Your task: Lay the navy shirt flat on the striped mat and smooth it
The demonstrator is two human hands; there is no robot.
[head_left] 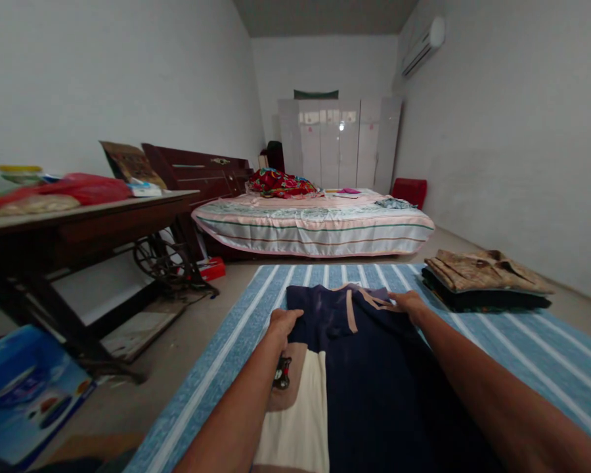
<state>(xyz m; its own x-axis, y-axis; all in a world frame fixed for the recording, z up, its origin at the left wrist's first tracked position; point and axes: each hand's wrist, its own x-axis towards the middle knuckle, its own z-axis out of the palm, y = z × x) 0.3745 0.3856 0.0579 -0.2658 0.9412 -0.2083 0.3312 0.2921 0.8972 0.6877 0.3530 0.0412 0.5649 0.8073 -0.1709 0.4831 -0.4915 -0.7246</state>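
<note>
Fabric is what I am handling now: a navy shirt (374,368) with tan trim and a cream panel, lying spread on the blue striped mat (522,341) on the floor, directly in front of me. My left hand (283,323) is pressing on the shirt's upper left edge, the fingers curled down on the cloth; I cannot tell if this grip is really pinching the fabric or only resting on it. My right hand (410,305) is lying flat near the collar on the right side, the grip wide, palm down, holding nothing closed.

I am judging the shirt as light and soft, with no stiffness at all, so it will be sagging and folding wherever I am lifting it. It does not look slippery, and it is not fragile. The best places for taking hold seem to me the two shoulder seams or the collar edge, where the cloth is doubled and firmer.

Just beside the mat's far right corner, a folded clothes pile (487,279) is sitting. A bed (315,223) is standing well behind, and a sewing tabletop (79,217) is at my left.
</note>
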